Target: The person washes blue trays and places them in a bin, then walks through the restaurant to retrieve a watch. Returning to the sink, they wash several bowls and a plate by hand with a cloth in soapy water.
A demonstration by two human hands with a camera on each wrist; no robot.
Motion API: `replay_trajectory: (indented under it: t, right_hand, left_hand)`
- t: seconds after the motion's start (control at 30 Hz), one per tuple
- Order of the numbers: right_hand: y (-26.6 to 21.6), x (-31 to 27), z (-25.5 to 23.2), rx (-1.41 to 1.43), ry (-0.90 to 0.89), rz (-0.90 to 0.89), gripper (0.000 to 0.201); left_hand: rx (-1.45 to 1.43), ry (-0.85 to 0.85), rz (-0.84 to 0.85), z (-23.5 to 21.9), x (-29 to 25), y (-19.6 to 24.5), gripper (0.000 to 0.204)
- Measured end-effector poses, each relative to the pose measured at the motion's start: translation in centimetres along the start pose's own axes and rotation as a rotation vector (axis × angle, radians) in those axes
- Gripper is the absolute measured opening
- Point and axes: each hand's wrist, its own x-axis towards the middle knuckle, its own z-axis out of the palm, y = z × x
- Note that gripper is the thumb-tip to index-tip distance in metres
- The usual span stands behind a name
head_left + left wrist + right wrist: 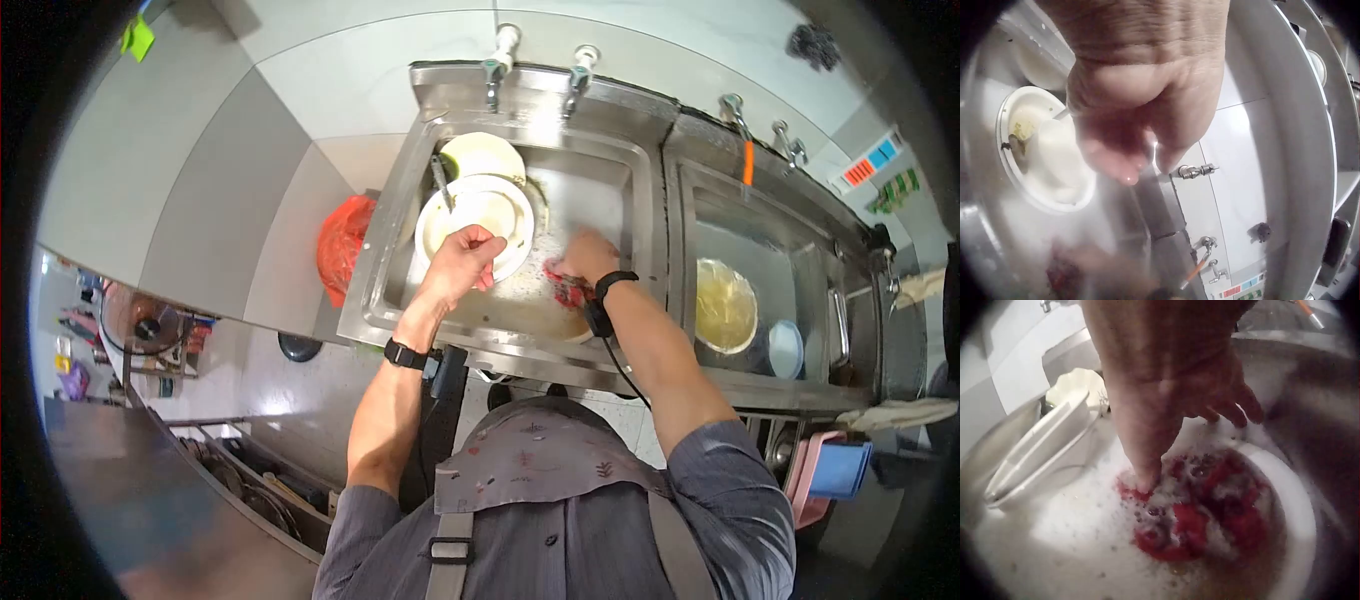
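The left hand [463, 264] [1141, 106] hovers near the white plates or bowls [432, 215] [1019, 178], fingers loosely curled, nothing visible between them. Over the sink's middle, the right hand [592, 256] [1175, 394] reaches down to a wet red item [570, 293] [1188, 531], possibly a cloth or mesh. Its thumb touches the item's edge in the right wrist view, while the other fingers are extended and spread above. Foam and bubbles surround the red item, inside a pale curved rim [1302, 519]. In the left wrist view the red item is blurred.
A dark-handled utensil [441, 180] leans in the white dishes at the left of the metal sink [650, 200]. Behind them is a cream dish [485, 155]. The right basin holds a bowl of yellowish contents [725, 305]. Taps [495, 75] line the wall; a red bag [345, 245] is left.
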Motion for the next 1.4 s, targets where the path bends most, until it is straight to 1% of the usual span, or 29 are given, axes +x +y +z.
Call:
replay_trajectory:
  t: [0.03, 0.07, 0.1, 0.17, 0.2, 0.23, 0.3, 0.33, 0.4, 0.43, 0.5, 0.53, 0.6, 0.73, 0.8, 0.83, 0.9, 1.0, 1.13, 1.2, 1.3, 1.33, 1.4]
  right_hand:
    - [0.3, 1.4, 1.0, -0.035, -0.125, 0.034, 0.114]
    - [0.3, 1.2, 1.5, -0.01, -0.089, 0.081, 0.107]
    - [0.3, 1.4, 1.7, -0.02, -0.093, 0.07, 0.107]
    - [1.2, 3.3, 3.3, -0.132, -0.135, 0.113, 0.098]
    - [1.9, 4.3, 4.5, -0.16, -0.076, 0.078, 0.071]
    - [2.5, 4.9, 4.5, -0.164, -0.076, 0.073, 0.071]
    - [3.7, 5.9, 4.8, -0.112, -0.029, 0.014, 0.053]
    - [3.8, 5.8, 4.5, -0.113, -0.031, 0.015, 0.053]
    - [4.1, 4.9, 2.6, -0.023, 0.042, -0.051, 0.034]
    - [4.0, 4.6, 1.4, -0.024, 0.044, -0.046, 0.034]
    - [3.7, 4.2, -0.3, -0.121, -0.003, -0.1, 0.026]
    - [3.7, 4.4, 0.0, -0.119, -0.001, -0.097, 0.026]
    - [4.2, 5.4, 1.1, -0.075, 0.115, -0.128, 0.026]
    - [3.2, 2.9, -1.8, -0.043, 0.134, -0.131, 0.024]
    - [2.9, 1.3, -3.2, -0.079, 0.236, -0.158, 0.021]
    - [3.2, 1.5, -3.2, -0.081, 0.236, -0.155, 0.021]
    - [4.0, 2.1, -3.6, -0.1, 0.345, -0.218, 0.019]
    - [3.5, 0.2, -6.6, -0.185, 0.37, -0.23, 0.02]
    - [3.6, -1.6, -9.9, -0.218, 0.399, -0.214, 0.021]
    - [4.0, -1.9, -11.6, -0.187, 0.364, -0.18, 0.028]
    - [3.9, -5.4, -15.4, -0.168, 0.347, -0.193, 0.026]
    - [4.4, -5.1, -15.7, -0.168, 0.352, -0.19, 0.026]
    - [6.3, -3.8, -16.4, -0.124, 0.411, -0.16, 0.032]
  left_hand:
    - [-0.006, 0.007, -0.014, -0.4, -0.3, -0.3, 0.021]
    - [-0.005, 0.023, -0.035, -0.8, -0.7, -0.5, 0.022]
    - [-0.014, 0.036, -0.04, -1.2, -1.0, -0.6, 0.022]
    - [0.006, 0.053, -0.053, -1.9, -1.6, -0.7, 0.022]
    - [0.003, 0.06, -0.056, -2.2, -1.6, -0.9, 0.022]
    - [0.014, 0.06, -0.063, -2.5, -1.5, -1.2, 0.022]
    - [0.02, 0.057, -0.071, -2.8, -1.2, -1.7, 0.023]
    - [0.014, 0.048, -0.072, -2.8, -1.1, -1.9, 0.023]
    - [0.01, 0.034, -0.072, -2.9, -0.8, -1.9, 0.024]
    - [0.025, 0.016, -0.082, -2.9, -0.6, -1.8, 0.024]
    - [0.037, -0.005, -0.093, -2.5, -0.2, -1.8, 0.024]
    - [0.053, -0.025, -0.092, -2.4, 0.0, -1.9, 0.024]
    - [0.068, -0.049, -0.084, -2.3, 0.3, -2.0, 0.024]
    - [0.106, -0.069, -0.105, -2.0, 0.8, -1.7, 0.025]
    - [0.127, -0.067, -0.111, -2.0, 0.8, -1.7, 0.025]
    - [0.125, -0.083, -0.117, -2.0, 1.0, -1.8, 0.025]
    - [0.125, -0.105, -0.118, -1.9, 1.2, -2.1, 0.025]
    - [0.155, -0.13, -0.118, -1.4, 1.6, -2.3, 0.026]
    - [0.184, -0.142, -0.12, -1.0, 2.0, -2.4, 0.026]
    - [0.2, -0.141, -0.121, -0.8, 2.3, -2.7, 0.027]
    - [0.207, -0.122, -0.108, -0.5, 2.7, -3.2, 0.029]
    - [0.205, -0.104, -0.098, -0.4, 2.7, -3.4, 0.031]
    - [0.204, -0.087, -0.081, -0.3, 2.9, -3.8, 0.032]
